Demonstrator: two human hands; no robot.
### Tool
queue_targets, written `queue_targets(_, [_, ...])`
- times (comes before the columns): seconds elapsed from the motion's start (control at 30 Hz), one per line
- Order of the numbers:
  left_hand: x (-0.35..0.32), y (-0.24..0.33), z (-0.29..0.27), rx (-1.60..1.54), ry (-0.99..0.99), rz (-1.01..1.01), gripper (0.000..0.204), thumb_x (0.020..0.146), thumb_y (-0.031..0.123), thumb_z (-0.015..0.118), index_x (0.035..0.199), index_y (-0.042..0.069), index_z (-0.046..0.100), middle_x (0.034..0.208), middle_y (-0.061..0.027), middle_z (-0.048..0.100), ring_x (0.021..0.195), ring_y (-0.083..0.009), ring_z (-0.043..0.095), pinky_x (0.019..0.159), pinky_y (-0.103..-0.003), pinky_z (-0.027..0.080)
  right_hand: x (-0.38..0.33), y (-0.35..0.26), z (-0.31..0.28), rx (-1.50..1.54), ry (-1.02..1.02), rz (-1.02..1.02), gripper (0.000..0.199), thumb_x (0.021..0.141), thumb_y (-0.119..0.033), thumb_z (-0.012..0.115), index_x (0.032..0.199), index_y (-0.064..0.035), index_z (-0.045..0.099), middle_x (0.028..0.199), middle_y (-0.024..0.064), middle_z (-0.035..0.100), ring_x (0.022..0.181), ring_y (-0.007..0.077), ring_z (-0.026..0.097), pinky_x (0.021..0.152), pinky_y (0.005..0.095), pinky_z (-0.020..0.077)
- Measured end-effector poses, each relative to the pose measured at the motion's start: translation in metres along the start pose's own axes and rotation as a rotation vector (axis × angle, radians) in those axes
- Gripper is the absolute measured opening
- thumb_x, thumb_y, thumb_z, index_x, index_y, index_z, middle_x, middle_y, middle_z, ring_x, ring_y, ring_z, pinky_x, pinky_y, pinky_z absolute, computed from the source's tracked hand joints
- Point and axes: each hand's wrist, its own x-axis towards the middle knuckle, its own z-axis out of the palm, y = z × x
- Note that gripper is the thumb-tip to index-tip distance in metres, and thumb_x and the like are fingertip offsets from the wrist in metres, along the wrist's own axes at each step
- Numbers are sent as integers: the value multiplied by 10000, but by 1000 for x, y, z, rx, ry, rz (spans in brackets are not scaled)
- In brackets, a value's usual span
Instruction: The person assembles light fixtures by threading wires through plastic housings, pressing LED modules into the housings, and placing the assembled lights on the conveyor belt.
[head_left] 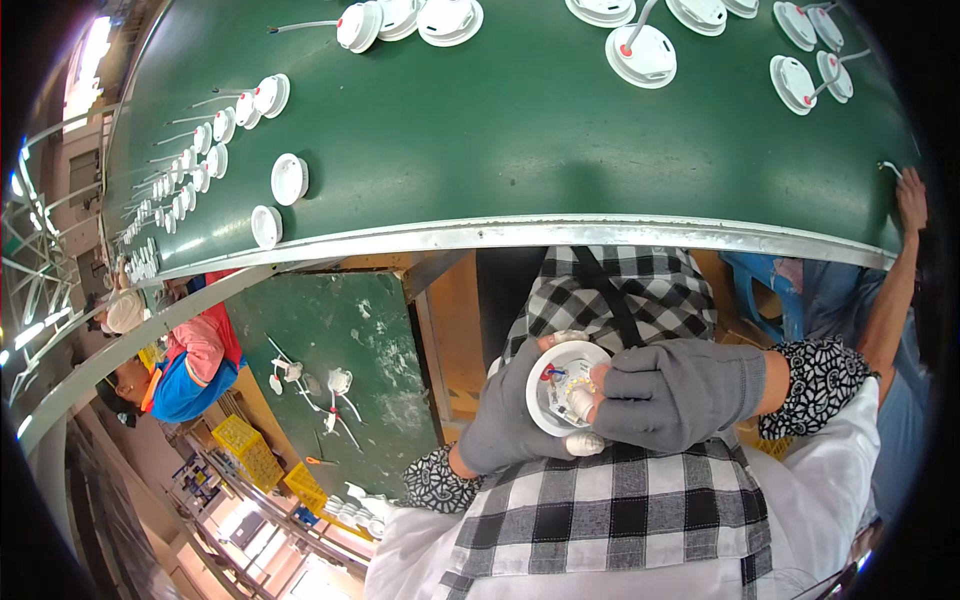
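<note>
Gripping 1 white lamp housing (562, 388) w/ left hand (505, 425), right hand (675, 393).

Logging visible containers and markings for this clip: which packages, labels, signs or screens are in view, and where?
Yellow crates: two slatted plastic boxes, lower left on the floor.
Blue bin: plastic, right, under the belt edge.
No labels, signs or screens can be made out.

Round housing held at your lap, conveyor ahead

Your left hand (505, 420) is under the housing (560, 385), your right hand (680, 392) on its right; beyond them the belt (520, 150) carries more housings (640, 55), and a co-worker (180, 370) sits to your left
</note>
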Motion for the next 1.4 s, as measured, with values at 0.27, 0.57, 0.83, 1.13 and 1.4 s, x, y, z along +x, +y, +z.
queue_targets(0.27, [2, 0, 1, 71, 78, 17, 1042, 572, 406, 900, 1334, -22, 333, 1229, -144, 560, 1101, -236, 596, 923, -347, 488, 2, 14, -2, 51, 20, -23, 263, 730, -136, 591, 964, -17, 571, 953, 51, 562, 872, 207, 593, 755, 297, 538])
queue_targets(0.57, [10, 11, -3, -62, -66, 92, 852, 754, 306, 782, 1370, -38, 304, 1228, -151, 541, 1125, -224, 561, 955, -329, 440, -1, 31, 5, 305, -9, 39, 264, 750, -168, 587, 991, -62, 560, 961, 47, 557, 901, 172, 577, 802, 301, 513])
queue_targets(0.83, [3, 16, 5, -534, 143, -84, 512, 904, 138, 501, 1353, -28, 321, 1221, -118, 508, 1126, -159, 510, 949, -298, 414, 15, 43, 3, -254, 281, 1, 330, 645, -220, 610, 952, -142, 516, 927, -11, 451, 901, 152, 495, 803, 348, 365])
queue_targets(1.13, [7, 17, -1, -485, 281, -94, 320, 916, 80, 460, 1213, -27, 513, 1050, -98, 617, 966, -132, 594, 837, -257, 476, 12, 27, -15, 23, 17, 421, 433, 782, -376, 624, 1037, -41, 518, 919, 73, 493, 912, 197, 510, 814, 371, 405])
queue_targets(1.4, [22, -11, 3, -503, 226, -63, 364, 902, 133, 539, 1235, -5, 488, 1065, -70, 596, 1000, -139, 574, 888, -258, 449, 1, 22, 37, 745, 13, 995, 425, 891, -329, 529, 1194, -30, 522, 843, 140, 627, 740, 265, 644, 730, 379, 510])
